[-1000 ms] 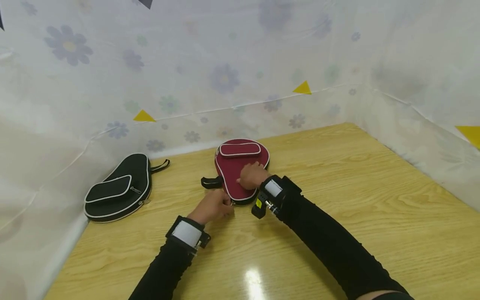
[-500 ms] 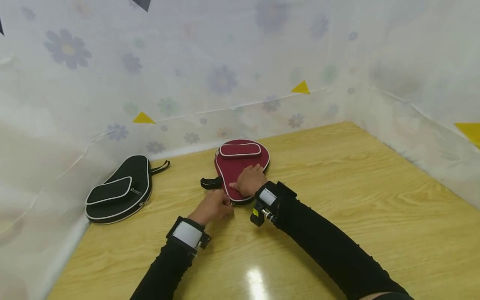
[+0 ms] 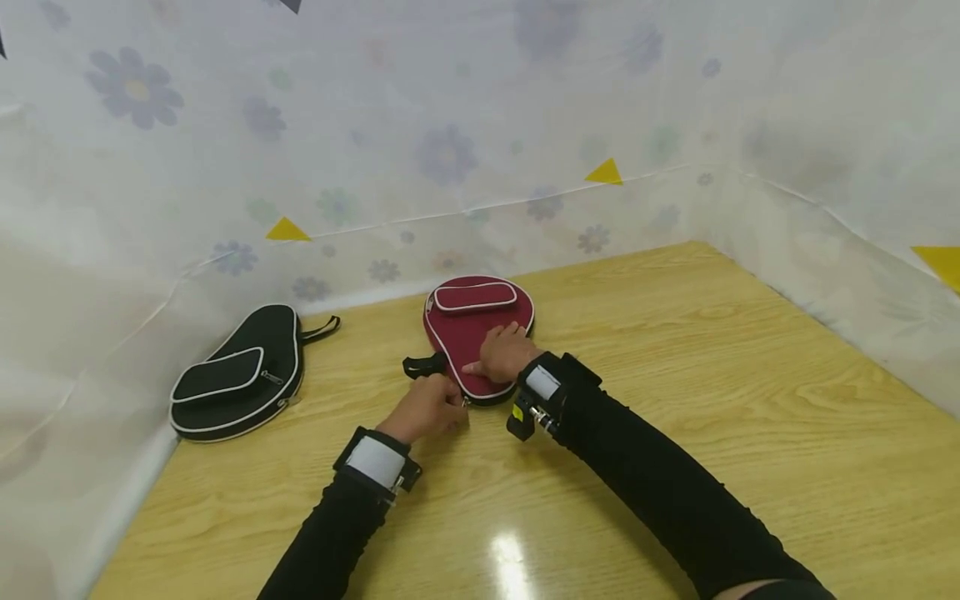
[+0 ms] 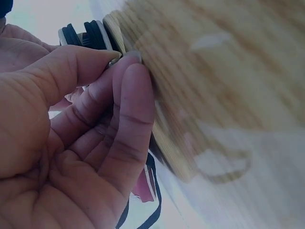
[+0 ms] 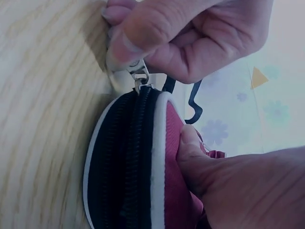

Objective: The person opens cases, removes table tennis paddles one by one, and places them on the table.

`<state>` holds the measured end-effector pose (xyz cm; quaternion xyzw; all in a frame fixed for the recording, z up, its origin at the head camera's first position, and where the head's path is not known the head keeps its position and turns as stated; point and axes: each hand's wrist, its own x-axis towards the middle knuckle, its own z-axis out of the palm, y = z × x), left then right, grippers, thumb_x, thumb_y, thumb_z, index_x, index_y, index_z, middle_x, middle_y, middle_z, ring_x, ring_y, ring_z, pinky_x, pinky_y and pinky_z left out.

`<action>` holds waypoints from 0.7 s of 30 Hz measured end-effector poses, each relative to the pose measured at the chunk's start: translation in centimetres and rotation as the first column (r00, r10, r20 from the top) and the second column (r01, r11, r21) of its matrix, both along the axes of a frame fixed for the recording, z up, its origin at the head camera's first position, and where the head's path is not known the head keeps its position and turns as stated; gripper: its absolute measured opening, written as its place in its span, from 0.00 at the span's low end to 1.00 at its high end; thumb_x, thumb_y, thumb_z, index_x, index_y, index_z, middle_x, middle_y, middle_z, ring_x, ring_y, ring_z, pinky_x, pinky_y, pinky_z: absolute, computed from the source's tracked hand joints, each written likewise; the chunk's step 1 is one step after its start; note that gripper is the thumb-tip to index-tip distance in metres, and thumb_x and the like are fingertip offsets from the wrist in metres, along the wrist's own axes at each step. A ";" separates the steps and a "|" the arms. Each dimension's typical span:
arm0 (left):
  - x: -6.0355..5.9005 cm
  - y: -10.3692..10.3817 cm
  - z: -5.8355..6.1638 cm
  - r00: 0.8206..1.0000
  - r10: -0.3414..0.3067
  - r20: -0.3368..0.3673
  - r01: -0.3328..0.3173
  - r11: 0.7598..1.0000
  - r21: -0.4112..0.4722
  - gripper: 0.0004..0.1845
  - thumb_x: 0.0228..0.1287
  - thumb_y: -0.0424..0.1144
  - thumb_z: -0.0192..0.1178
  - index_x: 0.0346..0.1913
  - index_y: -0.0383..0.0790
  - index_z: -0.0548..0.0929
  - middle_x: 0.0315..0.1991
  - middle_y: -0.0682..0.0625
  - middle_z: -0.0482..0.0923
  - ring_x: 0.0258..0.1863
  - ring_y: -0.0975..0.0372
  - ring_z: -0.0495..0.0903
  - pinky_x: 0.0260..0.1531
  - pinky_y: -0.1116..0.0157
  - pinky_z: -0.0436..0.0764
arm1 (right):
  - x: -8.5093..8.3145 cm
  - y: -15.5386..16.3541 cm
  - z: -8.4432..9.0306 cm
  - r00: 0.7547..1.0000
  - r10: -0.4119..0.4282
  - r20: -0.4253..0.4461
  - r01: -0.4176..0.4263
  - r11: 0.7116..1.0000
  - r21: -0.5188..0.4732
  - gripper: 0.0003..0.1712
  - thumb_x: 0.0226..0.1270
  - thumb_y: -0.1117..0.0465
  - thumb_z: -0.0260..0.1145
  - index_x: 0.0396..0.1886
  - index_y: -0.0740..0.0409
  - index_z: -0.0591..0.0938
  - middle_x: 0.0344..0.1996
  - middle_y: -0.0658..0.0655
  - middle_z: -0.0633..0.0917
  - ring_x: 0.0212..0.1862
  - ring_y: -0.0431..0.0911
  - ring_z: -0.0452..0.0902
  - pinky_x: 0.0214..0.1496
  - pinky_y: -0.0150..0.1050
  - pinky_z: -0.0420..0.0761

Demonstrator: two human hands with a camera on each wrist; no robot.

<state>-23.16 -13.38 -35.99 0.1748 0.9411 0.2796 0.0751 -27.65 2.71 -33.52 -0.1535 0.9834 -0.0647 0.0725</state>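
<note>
A dark red paddle case (image 3: 468, 329) with white piping lies flat on the wooden table (image 3: 675, 375), its zipper closed along the near edge (image 5: 136, 157). My left hand (image 3: 457, 406) pinches the metal zipper pull (image 5: 139, 76) at the case's near end; the left wrist view shows the thumb and forefinger (image 4: 116, 71) closed on it. My right hand (image 3: 498, 350) rests on top of the case and presses it down, the thumb (image 5: 190, 148) on the red fabric. A black strap (image 3: 420, 365) sticks out on the case's left.
A black paddle case (image 3: 236, 375) with a small front pocket lies at the table's left, near the wall. Floral white sheeting (image 3: 450, 125) closes off the back and both sides. Bare tabletop stretches to the right and toward me.
The right hand shifted slightly on the red case. The left hand stays pinched at the zipper pull, and the zipper looks unchanged.
</note>
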 end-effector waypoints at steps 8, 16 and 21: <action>-0.3 -0.2 0.1 0.999 0.030 0.036 -0.031 0.999 0.038 0.12 0.54 0.26 0.67 0.16 0.35 0.80 0.13 0.57 0.71 0.15 0.66 0.68 0.18 0.70 0.64 | -0.2 -0.1 0.2 1.000 -0.008 0.022 0.006 0.999 0.047 0.52 0.76 0.36 0.53 0.72 0.82 0.57 0.69 0.84 0.60 0.73 0.71 0.58 0.70 0.53 0.69; -0.9 -0.6 0.3 0.999 0.054 0.004 -0.054 0.998 0.034 0.11 0.53 0.25 0.65 0.16 0.34 0.80 0.14 0.57 0.70 0.16 0.66 0.67 0.18 0.71 0.64 | -0.3 -0.1 0.2 1.000 0.009 0.025 -0.010 0.999 0.043 0.52 0.77 0.37 0.52 0.72 0.83 0.57 0.69 0.85 0.60 0.73 0.72 0.57 0.70 0.54 0.69; -0.8 -0.5 0.2 0.997 0.083 -0.002 -0.083 0.996 0.013 0.13 0.55 0.26 0.65 0.16 0.35 0.78 0.14 0.56 0.68 0.16 0.65 0.66 0.18 0.70 0.62 | -0.2 0.1 0.0 1.000 0.026 0.011 -0.027 0.999 0.029 0.52 0.76 0.37 0.53 0.72 0.83 0.57 0.68 0.85 0.61 0.72 0.72 0.58 0.68 0.55 0.71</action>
